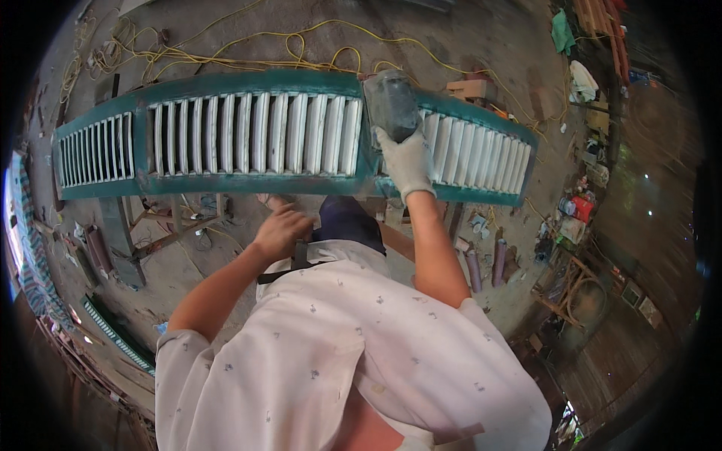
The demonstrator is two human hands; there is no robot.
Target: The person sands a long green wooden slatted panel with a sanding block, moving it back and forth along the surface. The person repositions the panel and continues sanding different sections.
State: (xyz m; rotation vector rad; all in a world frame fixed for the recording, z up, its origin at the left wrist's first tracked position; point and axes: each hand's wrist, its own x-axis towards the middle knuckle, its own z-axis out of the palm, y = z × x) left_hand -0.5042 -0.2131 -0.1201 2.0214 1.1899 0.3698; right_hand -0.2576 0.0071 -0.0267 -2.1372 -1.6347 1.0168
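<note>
A long wooden louvered panel [253, 185] lies across in front of me, its frame painted green and its slats pale. My right hand [407, 161], in a whitish work glove, grips a dusty grey hand-held power sander [392, 101]. That sander rests on the upright crosspiece between the middle and right slat sections. Bare and apart from the panel, my left hand [285, 230] is held near my waist, its fingers loosely bent with nothing visible in them.
Yellow cables [301, 52] run in loops over the floor beyond the panel. Wooden supports [174, 218] stand beneath it. Purple-grey tubes [499, 263] stand at the right, near a red container [581, 209] among clutter. Another green slatted piece [116, 337] lies at lower left.
</note>
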